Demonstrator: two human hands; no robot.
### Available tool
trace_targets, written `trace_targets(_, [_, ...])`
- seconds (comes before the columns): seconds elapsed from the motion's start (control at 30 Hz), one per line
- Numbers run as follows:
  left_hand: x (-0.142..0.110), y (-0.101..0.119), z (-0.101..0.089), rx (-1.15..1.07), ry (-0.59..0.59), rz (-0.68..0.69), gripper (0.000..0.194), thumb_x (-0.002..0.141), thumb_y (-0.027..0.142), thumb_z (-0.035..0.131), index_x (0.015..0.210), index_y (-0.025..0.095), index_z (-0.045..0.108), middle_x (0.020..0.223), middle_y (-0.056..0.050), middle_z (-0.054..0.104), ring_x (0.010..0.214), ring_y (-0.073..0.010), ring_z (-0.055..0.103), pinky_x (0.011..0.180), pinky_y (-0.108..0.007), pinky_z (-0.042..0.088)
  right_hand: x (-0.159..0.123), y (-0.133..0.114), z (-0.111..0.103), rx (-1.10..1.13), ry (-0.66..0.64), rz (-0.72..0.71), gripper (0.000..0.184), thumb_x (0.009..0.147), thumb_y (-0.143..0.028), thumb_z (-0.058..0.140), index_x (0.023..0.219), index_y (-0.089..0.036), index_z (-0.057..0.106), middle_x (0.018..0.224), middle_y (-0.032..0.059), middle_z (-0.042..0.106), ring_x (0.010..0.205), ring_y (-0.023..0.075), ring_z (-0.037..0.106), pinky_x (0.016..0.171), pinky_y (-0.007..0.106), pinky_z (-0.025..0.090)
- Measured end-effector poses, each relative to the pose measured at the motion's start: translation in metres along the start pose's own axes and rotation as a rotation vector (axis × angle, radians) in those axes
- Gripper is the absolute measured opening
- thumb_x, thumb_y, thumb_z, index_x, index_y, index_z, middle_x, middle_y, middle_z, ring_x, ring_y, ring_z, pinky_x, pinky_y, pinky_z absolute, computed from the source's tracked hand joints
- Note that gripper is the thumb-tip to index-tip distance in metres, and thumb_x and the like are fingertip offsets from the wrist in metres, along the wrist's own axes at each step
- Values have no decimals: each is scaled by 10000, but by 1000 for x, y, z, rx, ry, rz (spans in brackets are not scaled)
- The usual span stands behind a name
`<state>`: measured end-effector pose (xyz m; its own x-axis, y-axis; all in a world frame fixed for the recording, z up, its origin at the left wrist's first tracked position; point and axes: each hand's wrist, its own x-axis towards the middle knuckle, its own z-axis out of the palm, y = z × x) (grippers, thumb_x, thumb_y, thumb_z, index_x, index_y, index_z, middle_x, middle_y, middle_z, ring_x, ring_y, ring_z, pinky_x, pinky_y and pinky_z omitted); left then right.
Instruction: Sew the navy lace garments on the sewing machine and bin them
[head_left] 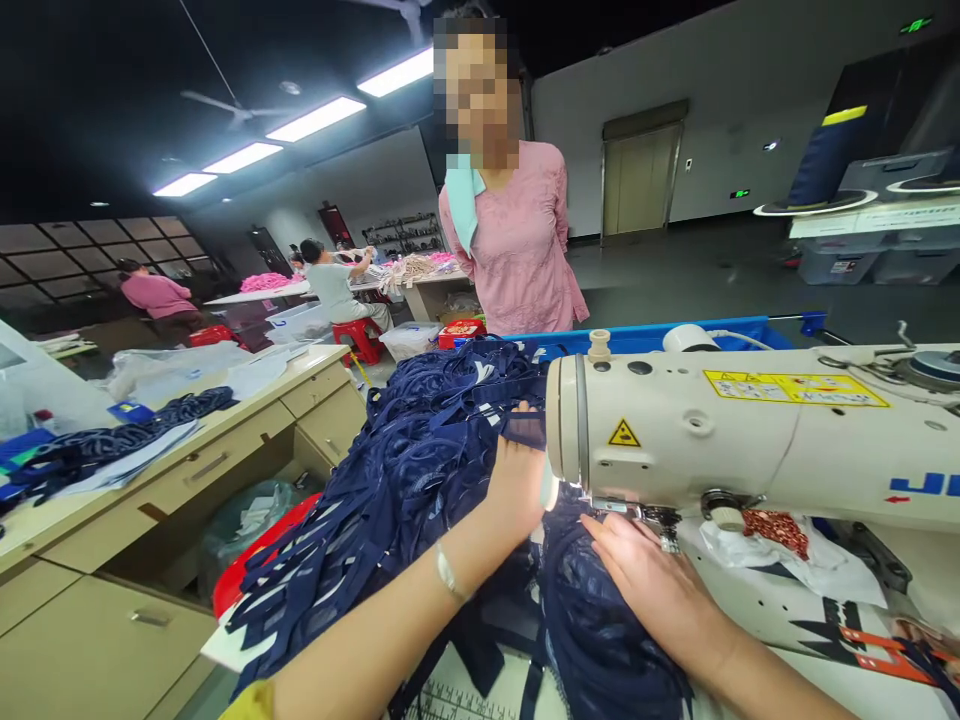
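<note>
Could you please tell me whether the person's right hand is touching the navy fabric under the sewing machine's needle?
Touching: the head view shows the right hand lying flat on the navy fabric.

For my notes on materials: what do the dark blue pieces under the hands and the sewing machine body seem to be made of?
Navy fabric pieces: thin, soft cloth, probably mesh; it drapes and folds.
Sewing machine: probably cream-painted metal, smooth with slight gloss.

Sheer navy mesh cloth (pixel 420 470); glossy cream enamelled sewing machine (pixel 750 430)
</note>
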<state>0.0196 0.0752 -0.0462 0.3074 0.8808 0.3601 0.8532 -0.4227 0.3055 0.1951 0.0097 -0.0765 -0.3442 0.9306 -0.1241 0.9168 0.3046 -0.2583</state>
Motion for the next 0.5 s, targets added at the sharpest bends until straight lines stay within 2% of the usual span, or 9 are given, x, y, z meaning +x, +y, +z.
trace_targets(0.07, [-26,9,-6,103,-36,-85,567,822,168,508,1377,77,432,1462,-202,352,1377,-395,242,1127,-555,188,0,0,3,-13,20,-7,426,986,-237,307,1387,-293,442,1210,31,581,998,256,626,862,426,555])
trace_targets(0.13, [-47,20,-9,192,-154,-102,461,891,170,438,1343,81,470,1421,-209,405,1338,-380,328,1096,-523,271,1,-1,7,-32,58,-23,430,976,-221,325,1381,-294,452,1194,43,594,1018,251,622,853,402,561])
trace_targets(0.2, [-57,26,-9,176,-335,31,395,934,131,344,1281,124,532,1320,-176,519,1258,-324,450,1064,-466,339,1,-1,10,-44,96,-40,423,963,-194,333,1338,-291,505,1155,48,611,1057,252,605,839,388,567])
trace_targets(0.27, [-56,26,-7,107,-457,186,407,934,98,327,1286,147,524,1316,-152,532,1246,-291,471,1071,-450,344,2,4,13,-22,134,-54,415,952,-186,343,1292,-299,552,1106,44,632,1060,258,603,831,397,568])
trace_targets(0.37, [-45,16,-7,35,-466,277,395,927,110,381,1302,149,498,1387,-153,467,1289,-287,429,1093,-482,318,6,22,15,85,281,-98,370,944,-230,361,1167,-306,646,1077,35,670,1013,246,630,872,388,542])
trace_targets(0.43, [-38,8,-9,6,-458,318,347,929,122,405,1249,150,535,1366,-147,485,1272,-275,445,1091,-467,327,10,36,15,128,381,-103,363,936,-260,355,1047,-276,700,1061,48,688,966,243,648,894,386,522])
trace_targets(0.5, [-35,4,-12,-8,-459,354,310,929,143,447,1221,150,550,1342,-140,504,1254,-272,460,1091,-449,333,16,48,15,114,416,-86,354,925,-294,371,957,-253,721,1015,60,705,871,247,668,847,397,532])
